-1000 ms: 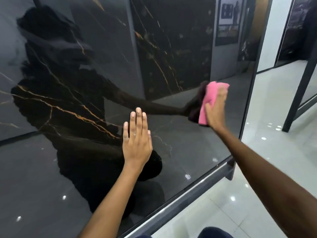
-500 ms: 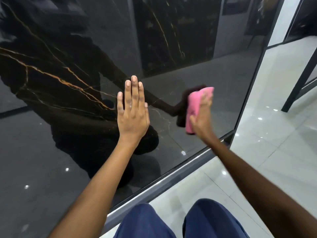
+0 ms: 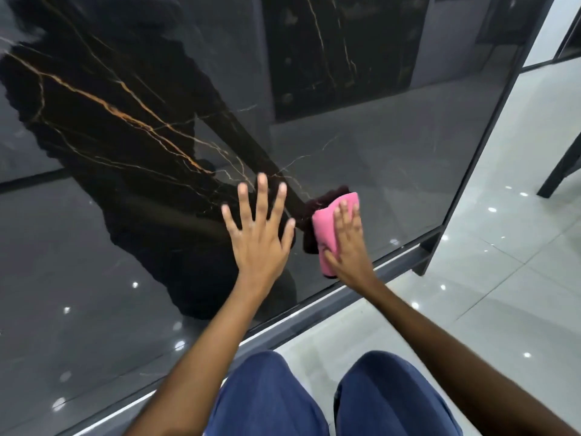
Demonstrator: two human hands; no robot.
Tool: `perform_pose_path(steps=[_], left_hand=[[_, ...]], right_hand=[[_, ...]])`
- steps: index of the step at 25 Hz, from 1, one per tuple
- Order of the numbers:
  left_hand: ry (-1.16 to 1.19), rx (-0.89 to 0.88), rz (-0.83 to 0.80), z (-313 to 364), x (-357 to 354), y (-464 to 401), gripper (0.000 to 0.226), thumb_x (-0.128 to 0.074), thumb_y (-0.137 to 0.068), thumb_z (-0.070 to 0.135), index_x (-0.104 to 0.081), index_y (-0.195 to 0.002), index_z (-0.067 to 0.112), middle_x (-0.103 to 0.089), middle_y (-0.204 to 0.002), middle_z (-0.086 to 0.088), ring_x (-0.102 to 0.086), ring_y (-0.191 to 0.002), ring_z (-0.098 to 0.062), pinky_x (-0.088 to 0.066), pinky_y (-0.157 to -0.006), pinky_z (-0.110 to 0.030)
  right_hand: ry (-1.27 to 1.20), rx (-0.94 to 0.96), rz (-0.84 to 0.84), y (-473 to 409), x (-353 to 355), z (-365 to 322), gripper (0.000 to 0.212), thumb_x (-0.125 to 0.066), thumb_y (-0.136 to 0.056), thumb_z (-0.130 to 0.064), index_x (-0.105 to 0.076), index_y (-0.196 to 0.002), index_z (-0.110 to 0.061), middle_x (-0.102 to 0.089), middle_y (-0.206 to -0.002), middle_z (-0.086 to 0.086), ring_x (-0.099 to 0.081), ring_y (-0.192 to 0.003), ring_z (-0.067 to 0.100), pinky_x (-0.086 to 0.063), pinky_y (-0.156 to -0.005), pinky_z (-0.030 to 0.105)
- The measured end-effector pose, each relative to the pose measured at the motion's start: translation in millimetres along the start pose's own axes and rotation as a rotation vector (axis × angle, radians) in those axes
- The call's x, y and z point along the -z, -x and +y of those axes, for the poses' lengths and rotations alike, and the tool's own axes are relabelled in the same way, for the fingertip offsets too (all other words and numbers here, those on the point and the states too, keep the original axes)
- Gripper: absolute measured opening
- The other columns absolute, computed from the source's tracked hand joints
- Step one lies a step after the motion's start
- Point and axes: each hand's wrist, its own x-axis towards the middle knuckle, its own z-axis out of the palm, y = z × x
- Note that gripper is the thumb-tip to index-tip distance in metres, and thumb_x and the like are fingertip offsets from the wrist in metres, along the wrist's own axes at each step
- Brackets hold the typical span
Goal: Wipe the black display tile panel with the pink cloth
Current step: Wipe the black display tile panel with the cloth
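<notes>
Low on the black display tile panel (image 3: 377, 146), just right of the left hand (image 3: 256, 237): pink cloth (image 3: 325, 228), folded, pressed flat to the glossy surface under the right hand (image 3: 347, 247), fingers straight over it. Left hand spread wide, palm against the panel, holding nothing. Below both hands, metal frame rail (image 3: 317, 306); nearer still, blue trouser knees (image 3: 267, 394). Right of the right hand, glossy white floor tiles (image 3: 503, 262).
</notes>
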Motion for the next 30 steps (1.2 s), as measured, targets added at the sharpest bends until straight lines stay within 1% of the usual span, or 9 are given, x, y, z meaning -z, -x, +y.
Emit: perform_pose_path(steps=[6, 9, 13, 17, 20, 22, 24, 26, 30], left_hand=[[-0.245, -0.041, 0.091, -8.6, -38.2, 26.5, 0.08, -0.033, -0.094, 0.059, 0.007, -0.152, 0.023, 0.022, -0.157, -0.01, 0.02, -0.144, -0.035, 0.008, -0.112, -0.059], [-0.223, -0.031, 0.11, -8.3, -40.9, 29.9, 0.081, -0.035, -0.093, 0.059, 0.008, -0.152, 0.024, 0.023, -0.157, -0.008, 0.022, -0.143, -0.033, 0.009, -0.112, -0.057], [-0.212, -0.024, 0.114, -10.3, -39.6, 29.4, 0.08, -0.038, -0.094, 0.058, 0.005, -0.152, 0.024, 0.022, -0.157, -0.007, 0.021, -0.144, -0.03, 0.01, -0.113, -0.055], [-0.258, -0.05, 0.143, -12.7, -45.5, 30.6, 0.081, -0.038, -0.095, 0.057, 0.004, -0.153, 0.02, 0.018, -0.158, -0.01, 0.017, -0.145, -0.029, 0.009, -0.114, -0.055], [-0.262, -0.05, 0.142, -11.1, -45.4, 30.6, 0.081, -0.038, -0.095, 0.056, 0.006, -0.152, 0.019, 0.02, -0.157, -0.011, 0.018, -0.145, -0.028, 0.009, -0.114, -0.054], [-0.263, -0.048, 0.141, -9.9, -45.6, 31.8, 0.081, -0.038, -0.094, 0.057, 0.005, -0.152, 0.019, 0.02, -0.157, -0.01, 0.018, -0.145, -0.027, 0.009, -0.114, -0.054], [-0.282, -0.046, 0.147, -10.4, -46.5, 32.2, 0.082, -0.039, -0.094, 0.057, 0.004, -0.153, 0.02, 0.019, -0.158, -0.01, 0.017, -0.146, -0.027, 0.008, -0.114, -0.054], [-0.29, -0.045, 0.147, -11.7, -46.6, 31.7, 0.082, -0.04, -0.094, 0.057, 0.003, -0.153, 0.02, 0.018, -0.158, -0.01, 0.016, -0.146, -0.027, 0.007, -0.114, -0.054], [-0.3, -0.053, 0.151, -10.6, -48.7, 34.5, 0.082, -0.039, -0.094, 0.057, 0.004, -0.153, 0.019, 0.019, -0.158, -0.01, 0.017, -0.146, -0.027, 0.006, -0.114, -0.054]], right_hand=[[-0.244, -0.751, 0.303, -62.3, 52.7, 93.9, 0.081, -0.036, -0.08, -0.025, 0.0, -0.147, 0.004, 0.004, -0.157, 0.02, 0.006, -0.145, 0.037, 0.006, -0.115, 0.028], [-0.256, -0.586, 0.266, -35.9, 9.0, 24.6, 0.077, -0.04, -0.088, -0.016, 0.007, -0.15, -0.007, 0.009, -0.158, 0.017, 0.008, -0.145, 0.033, 0.002, -0.117, 0.034], [0.014, 0.102, 0.003, 41.8, -42.6, -7.3, 0.083, -0.04, -0.089, -0.019, 0.017, -0.148, -0.02, 0.023, -0.156, -0.003, 0.018, -0.144, 0.025, -0.009, -0.114, 0.055], [-0.169, -0.437, 0.24, -11.6, 0.8, 93.8, 0.081, -0.043, -0.086, -0.009, 0.008, -0.149, -0.012, 0.014, -0.157, 0.015, 0.006, -0.146, 0.032, -0.004, -0.119, 0.044], [-0.42, -0.947, 0.421, -43.7, 25.5, 107.4, 0.068, -0.037, -0.094, -0.007, 0.003, -0.148, 0.001, 0.008, -0.157, 0.021, -0.009, -0.145, 0.023, -0.007, -0.107, 0.008], [-0.354, -0.818, 0.438, -26.4, -0.9, 67.9, 0.072, -0.039, -0.092, -0.011, 0.004, -0.148, 0.002, 0.01, -0.156, 0.021, -0.005, -0.145, 0.025, -0.001, -0.11, 0.007], [-0.348, -0.521, 0.259, 22.9, -46.5, 6.1, 0.08, -0.041, -0.09, -0.019, 0.011, -0.149, -0.009, 0.022, -0.155, 0.009, 0.009, -0.146, 0.028, -0.001, -0.12, 0.037], [-0.323, -0.357, 0.1, 69.0, -80.0, -24.5, 0.081, -0.043, -0.091, -0.02, 0.015, -0.149, -0.017, 0.027, -0.154, -0.002, 0.015, -0.146, 0.025, -0.003, -0.119, 0.043], [-0.444, -0.716, 0.331, 24.9, -47.8, 90.1, 0.072, -0.043, -0.088, -0.001, -0.004, -0.148, 0.0, -0.002, -0.157, 0.021, -0.006, -0.146, 0.032, -0.003, -0.117, 0.021]])
